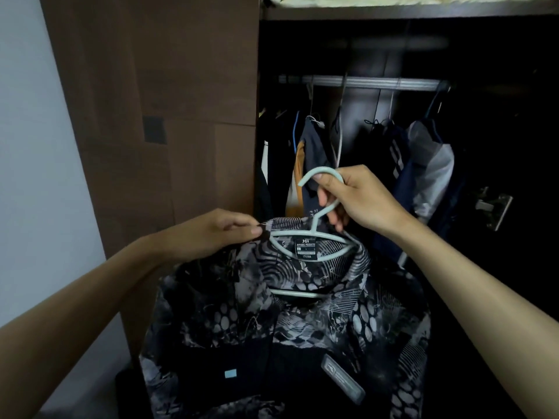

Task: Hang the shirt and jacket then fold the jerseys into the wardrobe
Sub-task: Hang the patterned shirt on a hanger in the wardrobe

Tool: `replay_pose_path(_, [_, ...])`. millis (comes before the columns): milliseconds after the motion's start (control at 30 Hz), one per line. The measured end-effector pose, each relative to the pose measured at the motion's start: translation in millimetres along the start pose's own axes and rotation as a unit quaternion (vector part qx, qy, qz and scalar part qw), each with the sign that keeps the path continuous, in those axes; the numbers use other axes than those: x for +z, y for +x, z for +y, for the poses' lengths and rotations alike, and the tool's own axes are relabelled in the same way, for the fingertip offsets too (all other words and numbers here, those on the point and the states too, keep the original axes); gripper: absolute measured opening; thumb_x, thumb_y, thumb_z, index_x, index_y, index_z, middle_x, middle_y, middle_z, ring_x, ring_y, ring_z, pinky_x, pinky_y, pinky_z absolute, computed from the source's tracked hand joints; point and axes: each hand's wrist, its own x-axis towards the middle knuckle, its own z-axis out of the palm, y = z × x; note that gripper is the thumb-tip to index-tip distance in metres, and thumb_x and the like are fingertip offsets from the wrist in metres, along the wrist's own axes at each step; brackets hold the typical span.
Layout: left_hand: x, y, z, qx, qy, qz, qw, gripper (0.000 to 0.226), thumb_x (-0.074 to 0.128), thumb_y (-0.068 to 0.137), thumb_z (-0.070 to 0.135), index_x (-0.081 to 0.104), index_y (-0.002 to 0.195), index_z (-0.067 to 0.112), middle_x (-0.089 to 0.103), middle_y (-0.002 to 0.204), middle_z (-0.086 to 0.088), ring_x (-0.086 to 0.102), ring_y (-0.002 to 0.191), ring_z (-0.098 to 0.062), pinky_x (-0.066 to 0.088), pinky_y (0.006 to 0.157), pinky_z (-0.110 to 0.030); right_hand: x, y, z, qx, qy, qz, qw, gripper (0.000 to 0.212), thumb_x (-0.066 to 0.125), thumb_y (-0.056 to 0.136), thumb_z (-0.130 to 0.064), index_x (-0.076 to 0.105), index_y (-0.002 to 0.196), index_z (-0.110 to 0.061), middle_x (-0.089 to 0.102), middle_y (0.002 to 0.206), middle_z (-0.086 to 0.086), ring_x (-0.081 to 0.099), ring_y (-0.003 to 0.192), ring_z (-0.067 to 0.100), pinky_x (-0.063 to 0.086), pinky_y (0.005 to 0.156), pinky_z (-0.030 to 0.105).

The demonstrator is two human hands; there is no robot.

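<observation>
A black, grey and white patterned jacket hangs on a pale green plastic hanger in front of me. My right hand grips the hanger's hook, fingers curled round it. My left hand pinches the jacket's collar at the left end of the hanger. The jacket is below the metal rail of the open wardrobe and not on it. A black label shows inside the collar.
Several dark garments hang on the rail, with a gap near its left end. A brown wardrobe door stands open on the left beside a pale wall. A shelf with pale fabric runs above. A metal hinge sits at right.
</observation>
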Motion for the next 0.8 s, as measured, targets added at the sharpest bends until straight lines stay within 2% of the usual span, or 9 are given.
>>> replay_pose_path(100, [3.4, -2.6, -1.6, 0.01, 0.007, -0.013, 1.0, 0.032, 0.044, 0.107, 0.031, 0.073, 0.11, 0.017, 0.076, 0.107, -0.002, 0.072, 0.099, -0.012, 0.053, 0.085, -0.018, -1.6, -2.6, 9.5, 0.017, 0.003, 0.012, 1.0, 0.046, 0.05, 0.107, -0.03, 0.061, 0.07, -0.005, 0.06, 0.05, 0.018, 0.055, 0.038, 0.027, 0.043, 0.039, 0.023])
replay_pose_path(267, [16.5, -2.0, -6.2, -0.014, -0.09, 0.038, 0.995, 0.032, 0.048, 0.105, 0.034, 0.07, 0.124, 0.021, 0.075, 0.119, 0.0, 0.07, 0.113, -0.017, 0.051, 0.102, -0.035, -1.8, -0.7, 16.2, 0.041, 0.009, 0.034, 0.999, 0.048, 0.05, 0.107, -0.032, 0.061, 0.068, -0.005, 0.06, 0.05, 0.018, 0.053, 0.037, 0.027, 0.042, 0.039, 0.024])
replay_pose_path(433, [22.2, 10.3, 11.8, -0.039, -0.148, 0.097, 0.983, 0.027, 0.068, 0.093, 0.033, 0.078, 0.105, 0.012, 0.079, 0.099, -0.009, 0.076, 0.094, -0.025, 0.058, 0.086, -0.031, 9.0, 2.9, 15.3, 0.05, -0.01, 0.016, 0.999, 0.048, 0.05, 0.106, -0.032, 0.062, 0.069, -0.004, 0.059, 0.049, 0.016, 0.053, 0.036, 0.025, 0.041, 0.039, 0.023])
replay_pose_path(533, [6.5, 8.6, 7.8, -0.092, -0.203, 0.043, 0.974, 0.042, 0.075, 0.086, 0.049, 0.079, 0.1, 0.01, 0.074, 0.099, -0.014, 0.065, 0.087, -0.027, 0.045, 0.085, -0.028, 6.7, 2.1, 12.6, 0.041, -0.014, 0.021, 0.999, 0.05, 0.05, 0.106, -0.032, 0.062, 0.07, 0.0, 0.059, 0.048, 0.015, 0.053, 0.035, 0.023, 0.041, 0.038, 0.023])
replay_pose_path(633, [-5.4, 9.5, -3.8, -0.113, -0.218, 0.009, 0.969, 0.046, 0.079, 0.074, 0.061, 0.066, 0.063, 0.018, 0.061, 0.067, -0.001, 0.05, 0.066, -0.015, 0.032, 0.069, -0.031, 1.3, 1.2, 10.6, 0.035, -0.021, 0.019, 0.999, 0.051, 0.049, 0.107, -0.031, 0.063, 0.07, 0.001, 0.059, 0.047, 0.014, 0.053, 0.035, 0.021, 0.04, 0.039, 0.024])
replay_pose_path(667, [-7.1, 9.9, -4.4, -0.118, -0.238, 0.0, 0.964, 0.045, 0.078, 0.076, 0.06, 0.069, 0.066, 0.017, 0.061, 0.07, -0.001, 0.051, 0.068, -0.015, 0.032, 0.071, -0.03, 1.3, 1.4, 10.1, 0.035, -0.021, 0.016, 0.999, 0.05, 0.05, 0.107, -0.031, 0.063, 0.069, 0.0, 0.059, 0.047, 0.014, 0.052, 0.034, 0.021, 0.04, 0.04, 0.025])
replay_pose_path(733, [-7.8, 11.1, -5.6, -0.132, -0.265, -0.006, 0.955, 0.057, 0.078, 0.082, 0.054, 0.073, 0.098, -0.001, 0.059, 0.094, -0.009, 0.049, 0.086, -0.025, 0.031, 0.086, -0.033, 2.4, 1.9, 9.0, 0.036, -0.019, 0.014, 0.999, 0.049, 0.05, 0.106, -0.031, 0.063, 0.068, -0.003, 0.058, 0.047, 0.014, 0.051, 0.033, 0.021, 0.039, 0.04, 0.025])
replay_pose_path(767, [-8.2, 10.4, -5.9, -0.131, -0.249, -0.01, 0.96, 0.061, 0.076, 0.083, 0.053, 0.068, 0.108, -0.003, 0.054, 0.093, -0.009, 0.044, 0.085, -0.026, 0.031, 0.082, -0.035, 2.8, 2.1, 8.2, 0.036, -0.016, 0.017, 0.999, 0.049, 0.051, 0.106, -0.031, 0.063, 0.068, -0.004, 0.058, 0.047, 0.014, 0.05, 0.033, 0.021, 0.039, 0.04, 0.025])
replay_pose_path(800, [-6.7, 8.9, -4.3, -0.134, -0.215, -0.008, 0.967, 0.05, 0.073, 0.087, 0.05, 0.067, 0.101, 0.003, 0.051, 0.083, -0.009, 0.04, 0.076, -0.025, 0.031, 0.074, -0.035, 2.4, 2.4, 7.0, 0.033, -0.014, 0.022, 0.999, 0.049, 0.051, 0.106, -0.031, 0.063, 0.067, -0.005, 0.057, 0.046, 0.013, 0.049, 0.032, 0.021, 0.038, 0.04, 0.025])
